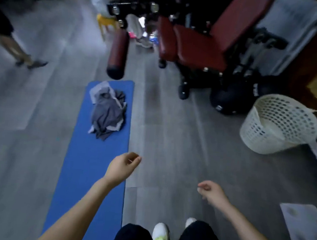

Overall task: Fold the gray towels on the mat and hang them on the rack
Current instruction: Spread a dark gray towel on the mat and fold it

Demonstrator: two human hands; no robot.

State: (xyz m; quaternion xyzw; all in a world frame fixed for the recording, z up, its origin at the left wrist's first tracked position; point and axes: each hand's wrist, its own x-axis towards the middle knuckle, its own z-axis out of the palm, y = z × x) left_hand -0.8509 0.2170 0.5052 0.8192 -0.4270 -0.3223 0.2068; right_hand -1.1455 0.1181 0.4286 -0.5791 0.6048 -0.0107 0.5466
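Note:
A crumpled heap of gray towels lies on the far half of a long blue mat on the floor. My left hand hangs over the mat's right edge, well short of the heap, fingers loosely curled and holding nothing. My right hand is out over the bare floor to the right, also loosely curled with nothing in it. No rack is clearly visible. The frame is blurred.
A white mesh laundry basket stands at the right. A dark red padded exercise machine with a hanging roller pad sits beyond the mat. Another person's legs are at far left. A white scale lies at lower right.

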